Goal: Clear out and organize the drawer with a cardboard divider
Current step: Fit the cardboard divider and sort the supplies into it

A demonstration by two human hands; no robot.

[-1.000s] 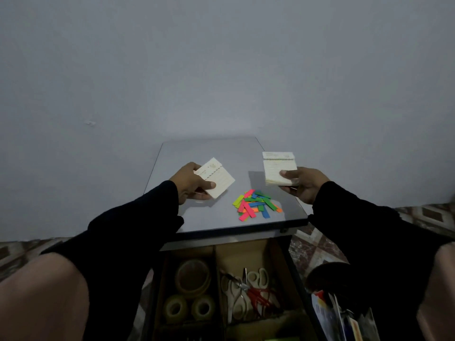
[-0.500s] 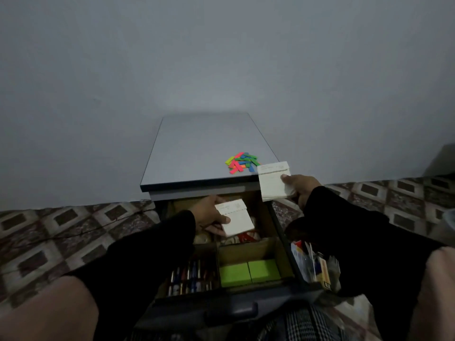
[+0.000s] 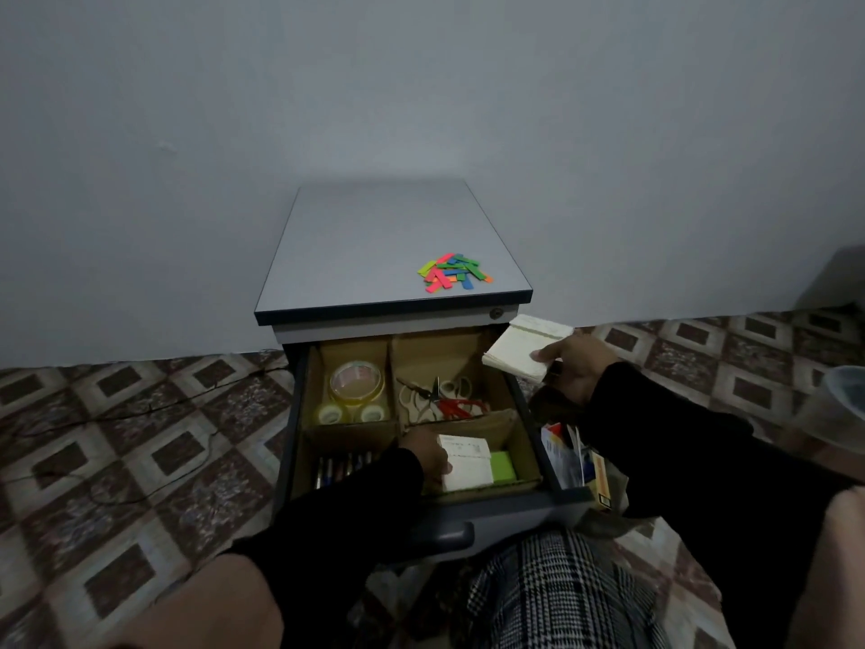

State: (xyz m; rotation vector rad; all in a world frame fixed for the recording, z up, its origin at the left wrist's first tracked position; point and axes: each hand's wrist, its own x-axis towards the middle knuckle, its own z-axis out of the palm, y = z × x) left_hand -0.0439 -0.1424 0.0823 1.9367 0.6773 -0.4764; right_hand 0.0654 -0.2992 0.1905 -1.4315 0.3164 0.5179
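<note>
in the near right compartment of the open drawer (image 3: 517,395), the left hand (image 3: 423,454) is lowering a white notepad (image 3: 465,463), fingers curling round its left edge and grasping it; the pad is lying partly over a green sticky-note block (image 3: 502,466). whether the pad is already resting on the compartment floor, cannot tell.

cardboard divider (image 3: 395,416) is standing in the drawer, splitting it into four compartments. far left compartment: tape rolls (image 3: 356,384), one large, two small in front of it. far right compartment: scissors (image 3: 437,398), white and red handles, tangled together. near left compartment: pens (image 3: 344,463), partly hidden behind the left sleeve.

right hand (image 3: 575,372) is hovering over the drawer's far right corner, fingers pinching a second notepad (image 3: 526,348), cream-coloured, tilted, clear of the drawer contents.

on the cabinet top (image 3: 355,255), near its front right corner, a loose heap of coloured paper strips (image 3: 451,273) is lying unsorted.

beside the drawer's right wall, on the floor, a bundle of papers and packets (image 3: 575,461) is sitting; contents too dim to name.

progress, as a judgement: mostly done. divider is in, three compartments are filled, the fourth is being filled. left to do: seat the first pad, place the second pad, bring down the coloured strips, possibly deal with the floor bundle, shut the drawer.
</note>
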